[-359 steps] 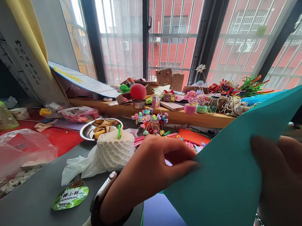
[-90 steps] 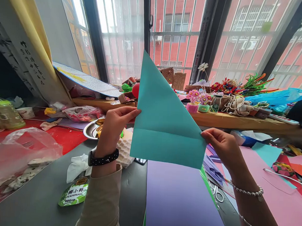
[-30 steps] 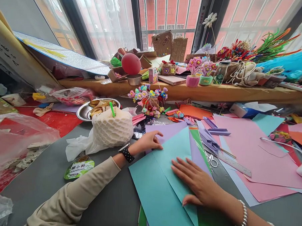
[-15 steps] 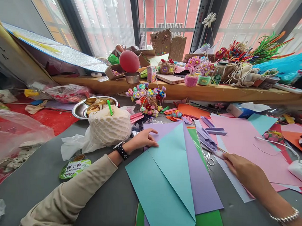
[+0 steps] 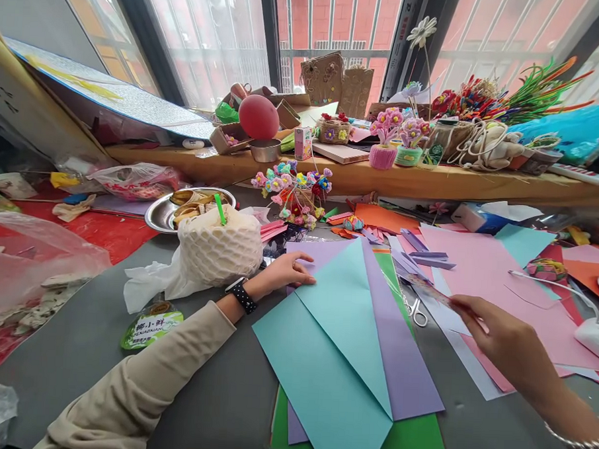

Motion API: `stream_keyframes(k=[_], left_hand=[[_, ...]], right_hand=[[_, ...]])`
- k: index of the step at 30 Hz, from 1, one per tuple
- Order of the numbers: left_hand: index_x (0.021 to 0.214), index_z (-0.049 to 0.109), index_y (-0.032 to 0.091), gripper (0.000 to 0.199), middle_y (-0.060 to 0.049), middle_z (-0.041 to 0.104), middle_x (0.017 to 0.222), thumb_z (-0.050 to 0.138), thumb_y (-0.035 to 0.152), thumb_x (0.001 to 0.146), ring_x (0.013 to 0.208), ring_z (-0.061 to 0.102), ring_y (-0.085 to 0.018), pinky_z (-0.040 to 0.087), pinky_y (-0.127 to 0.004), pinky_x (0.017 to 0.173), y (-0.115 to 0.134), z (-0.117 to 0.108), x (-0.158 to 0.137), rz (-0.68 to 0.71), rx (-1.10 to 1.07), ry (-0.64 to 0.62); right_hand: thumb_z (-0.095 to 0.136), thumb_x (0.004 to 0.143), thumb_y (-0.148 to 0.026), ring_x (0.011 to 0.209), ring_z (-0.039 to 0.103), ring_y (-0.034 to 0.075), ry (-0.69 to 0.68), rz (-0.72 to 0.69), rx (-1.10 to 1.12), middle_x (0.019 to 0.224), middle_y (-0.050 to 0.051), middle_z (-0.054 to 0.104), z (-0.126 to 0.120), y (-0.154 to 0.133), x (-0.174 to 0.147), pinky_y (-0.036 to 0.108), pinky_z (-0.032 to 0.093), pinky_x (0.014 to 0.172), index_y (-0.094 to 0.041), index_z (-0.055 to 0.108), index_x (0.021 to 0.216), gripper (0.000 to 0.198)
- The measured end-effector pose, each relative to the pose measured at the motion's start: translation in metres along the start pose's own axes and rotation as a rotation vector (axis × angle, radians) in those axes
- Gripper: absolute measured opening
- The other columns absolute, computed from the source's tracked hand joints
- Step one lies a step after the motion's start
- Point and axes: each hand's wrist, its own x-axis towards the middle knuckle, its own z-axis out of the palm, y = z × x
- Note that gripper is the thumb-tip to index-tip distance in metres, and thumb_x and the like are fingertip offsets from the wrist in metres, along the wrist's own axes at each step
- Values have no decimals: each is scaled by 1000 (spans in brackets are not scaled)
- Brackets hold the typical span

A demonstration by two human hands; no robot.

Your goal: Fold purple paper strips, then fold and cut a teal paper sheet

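Note:
A sheet of turquoise paper (image 5: 323, 358), its upper part folded over on a slant, lies over a purple sheet (image 5: 407, 368). My left hand (image 5: 285, 270) rests at the upper left edge of the turquoise paper, fingers apart and fingertips touching it. Farther right, my right hand (image 5: 498, 336) pinches the near end of a thin flat strip (image 5: 433, 292), too blurred to name more closely. The strip reaches over loose purple paper pieces (image 5: 411, 266). Just below it lie small scissors (image 5: 417, 312), with only the handles plainly visible.
A netted white coconut (image 5: 219, 247) with a green straw stands left, before a metal bowl (image 5: 155, 215). Pink sheets (image 5: 477, 259) spread at right near a white device (image 5: 595, 343). Behind, a wooden ledge (image 5: 341, 177) bears crafts and a red balloon (image 5: 259, 117).
My right hand has shifted slightly right, and the strip in it now shows its broad face. My left hand stays on the turquoise paper. The view has moved slightly.

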Motion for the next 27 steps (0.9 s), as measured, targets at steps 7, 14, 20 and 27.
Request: stream_keyframes(k=[7, 14, 20, 27], left_hand=[[99, 47, 11, 54, 3, 53, 57, 68, 26, 51, 51, 46, -7, 33, -18, 47, 3, -1, -2, 35, 63, 34], [98, 49, 10, 50, 3, 54, 57, 65, 29, 54, 49, 44, -7, 33, -18, 46, 1, -3, -1, 86, 167, 89], [97, 49, 11, 48, 2, 55, 58, 64, 30, 56, 51, 46, -8, 35, -18, 46, -2, -3, 0, 115, 220, 103], [95, 50, 13, 44, 1, 56, 60, 63, 30, 57, 53, 50, -10, 37, -19, 47, -8, -5, 3, 159, 275, 125]], right_hand=[[35, 83, -20, 71, 57, 15, -117, -159, 130, 80, 6, 62, 27, -53, 32, 25, 42, 59, -16, 54, 87, 20], [38, 80, -17, 61, 50, 13, -231, -237, -17, 68, 4, 56, 39, -76, 50, 23, 33, 51, -16, 53, 69, 18], [37, 82, -20, 62, 50, 13, -246, -303, 0, 65, 4, 56, 41, -85, 62, 23, 31, 51, -17, 55, 74, 20], [33, 84, -19, 62, 52, 12, -135, -236, 30, 70, 5, 60, 50, -76, 58, 22, 33, 52, -17, 58, 83, 25]])
